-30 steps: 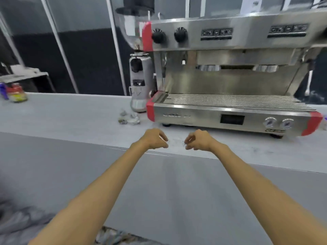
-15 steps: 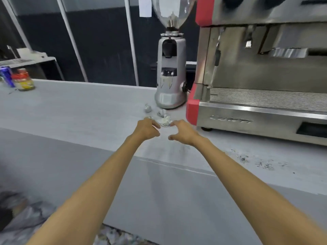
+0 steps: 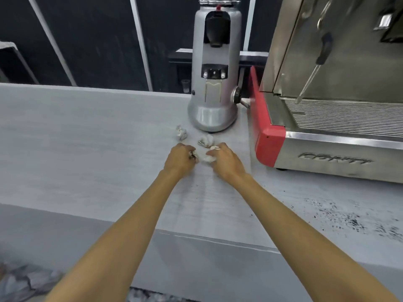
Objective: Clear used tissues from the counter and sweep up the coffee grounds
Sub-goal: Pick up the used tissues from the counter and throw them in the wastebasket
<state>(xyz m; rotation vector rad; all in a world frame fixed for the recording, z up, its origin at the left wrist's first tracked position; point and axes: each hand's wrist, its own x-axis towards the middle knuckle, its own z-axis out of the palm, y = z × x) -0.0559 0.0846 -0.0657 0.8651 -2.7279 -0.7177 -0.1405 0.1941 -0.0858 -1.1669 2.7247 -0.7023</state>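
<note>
Left hand (image 3: 180, 159) curled around crumpled tissue; right hand (image 3: 225, 161) pinching white tissue wad (image 3: 207, 158) on bench (image 3: 87, 138). Two more tissues (image 3: 181, 132) near grinder (image 3: 214, 83) base. Coffee grounds (image 3: 349, 219) scattered well right, before espresso machine (image 3: 338, 131).

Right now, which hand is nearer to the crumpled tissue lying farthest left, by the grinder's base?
Left. The left hand sits just below that tissue, slightly to its left. The right hand is farther off, down and to its right.
</note>
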